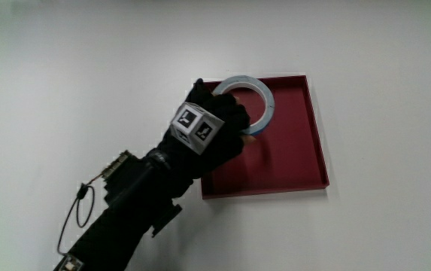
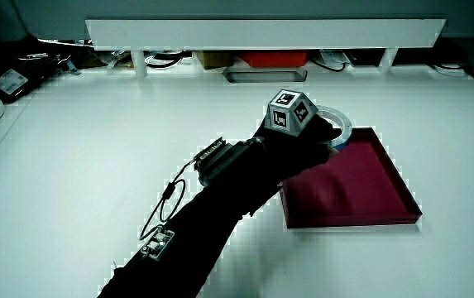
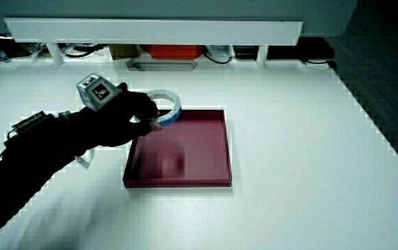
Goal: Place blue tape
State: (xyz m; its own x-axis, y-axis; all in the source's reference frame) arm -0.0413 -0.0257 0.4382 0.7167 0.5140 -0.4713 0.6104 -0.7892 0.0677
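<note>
The blue tape is a pale blue ring held above the red tray, over the tray corner farthest from the person. The hand in its black glove is shut on the ring's edge, with the patterned cube on its back. In both side views the blue tape hangs tilted in the fingers, above the red tray. The forearm reaches in from the person's side and covers one edge of the tray.
The white table carries only the tray. A low white partition runs along the table's far edge, with cables and small items under it. A wire loop hangs from the forearm.
</note>
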